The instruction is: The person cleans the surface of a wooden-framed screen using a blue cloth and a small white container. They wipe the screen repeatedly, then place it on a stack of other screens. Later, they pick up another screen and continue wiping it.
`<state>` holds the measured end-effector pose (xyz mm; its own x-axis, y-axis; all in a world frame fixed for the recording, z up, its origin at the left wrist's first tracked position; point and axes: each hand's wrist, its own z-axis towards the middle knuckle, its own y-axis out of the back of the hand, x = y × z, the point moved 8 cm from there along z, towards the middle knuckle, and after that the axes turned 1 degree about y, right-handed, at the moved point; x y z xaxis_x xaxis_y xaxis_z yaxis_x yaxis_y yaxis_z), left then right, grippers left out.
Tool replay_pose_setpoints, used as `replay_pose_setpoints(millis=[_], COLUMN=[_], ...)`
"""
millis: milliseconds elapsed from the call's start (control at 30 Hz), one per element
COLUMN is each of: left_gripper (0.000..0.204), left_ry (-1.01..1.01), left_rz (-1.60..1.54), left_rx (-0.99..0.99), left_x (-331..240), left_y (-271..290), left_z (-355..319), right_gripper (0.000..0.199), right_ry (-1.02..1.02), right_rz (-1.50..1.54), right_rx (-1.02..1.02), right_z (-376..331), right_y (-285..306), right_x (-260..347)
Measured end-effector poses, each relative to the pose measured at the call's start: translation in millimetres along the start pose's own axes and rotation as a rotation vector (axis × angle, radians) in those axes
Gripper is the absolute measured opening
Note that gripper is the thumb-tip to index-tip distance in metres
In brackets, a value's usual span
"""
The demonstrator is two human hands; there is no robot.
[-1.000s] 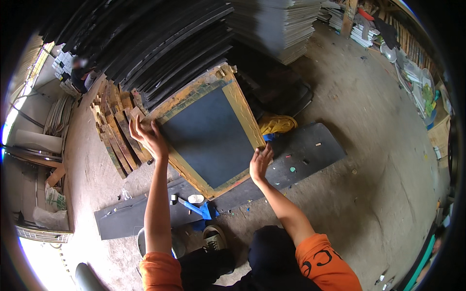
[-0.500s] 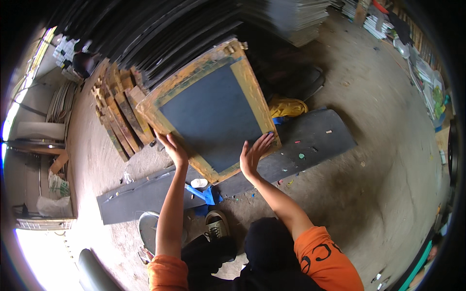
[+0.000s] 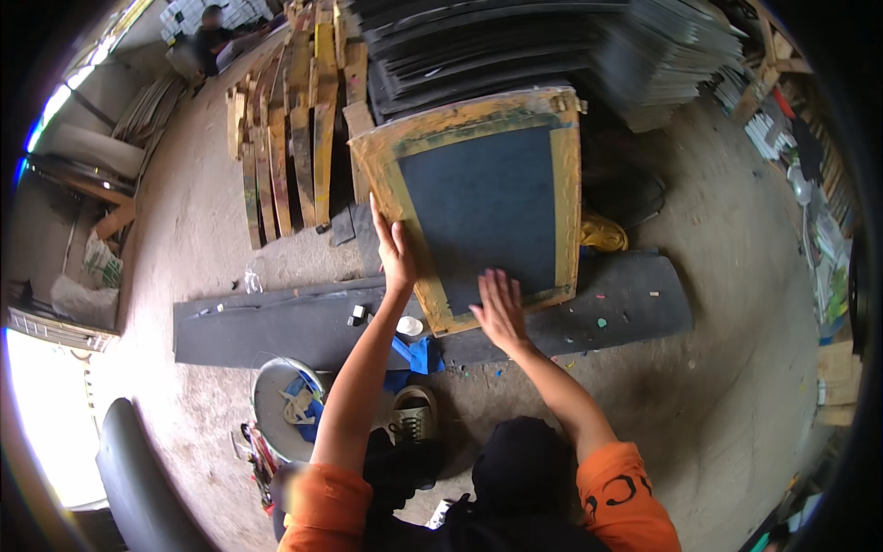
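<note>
A screen-printing frame (image 3: pixel 567 221), taped in worn yellow-brown around a dark panel (image 3: pixel 483 202), stands in front of me, its lower end over a long black board (image 3: pixel 276 317). My left hand (image 3: pixel 397 262) holds its left side, fingers reaching up along the edge. Lower down, my right hand (image 3: pixel 501 313) lies spread on the dark panel near the bottom edge, slightly blurred. Beside the frame's lower left corner, a white round piece (image 3: pixel 409 326) and a blue cloth-like piece (image 3: pixel 421 353) are on or by the board.
Wooden bars (image 3: pixel 299 120) are stacked at the far left, black sheets (image 3: pixel 478 51) behind the frame. A bucket (image 3: pixel 276 425) with blue and white scraps stands by my left forearm. Another person (image 3: pixel 213 41) sits far left. Bundled materials (image 3: pixel 828 267) line the right side.
The frame now appears more upright and farther right in view, and the view itself has shifted. My right hand has moved from the lower right edge onto the dark panel.
</note>
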<state>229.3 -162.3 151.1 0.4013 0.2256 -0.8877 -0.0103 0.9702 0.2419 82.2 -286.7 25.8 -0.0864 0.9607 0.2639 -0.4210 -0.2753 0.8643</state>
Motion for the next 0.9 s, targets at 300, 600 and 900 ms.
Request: replay_pose_setpoints(millis=[300, 600, 900], left_gripper=[0.049, 0.048, 0.05], left_ry=[0.008, 0.087, -0.028], left_rz=[-0.02, -0.137, -0.022], left_rx=[-0.108, -0.114, -0.128], left_x=[12, 23, 17], left_y=[14, 6, 19], left_z=[-1, -4, -2], right_gripper=[0.078, 0.07, 0.081], right_ry=[-0.313, 0.835, 0.176], right_rz=[-0.06, -0.103, -0.085], right_rx=[-0.477, 0.252, -0.295], right_z=[165, 28, 178], right_y=[113, -14, 79], right_x=[-36, 34, 44])
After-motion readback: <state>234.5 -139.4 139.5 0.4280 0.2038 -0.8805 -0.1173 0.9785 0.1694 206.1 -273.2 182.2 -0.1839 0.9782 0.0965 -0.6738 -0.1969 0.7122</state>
